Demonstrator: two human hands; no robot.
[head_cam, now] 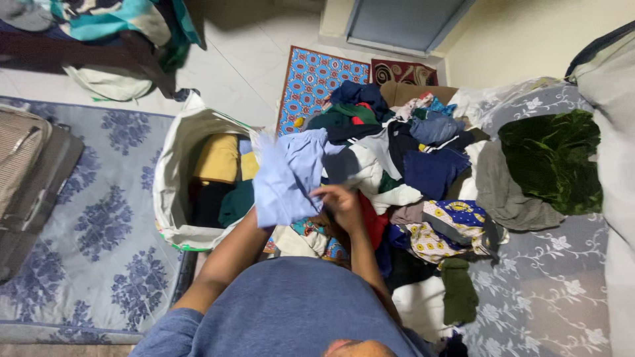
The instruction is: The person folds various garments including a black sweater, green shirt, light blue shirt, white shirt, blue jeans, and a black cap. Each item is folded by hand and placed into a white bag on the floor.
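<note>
My right hand (340,198) pinches the light blue shirt (286,175), fingers closed on its edge; my left hand is hidden behind the cloth, grip unclear. I'm holding it up over the white laundry bag's (173,178) right edge, clear of the clothes pile (410,172).

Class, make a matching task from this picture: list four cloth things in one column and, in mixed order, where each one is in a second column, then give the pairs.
1. light blue garment
2. yellow cloth
3. dark green velvet cloth
4. patterned red and blue mat

A. on the floor by the door
B. inside the white bag
C. held up by both hands
D. on the grey flowered bedcover at right

Pairs: 1-C, 2-B, 3-D, 4-A
</note>
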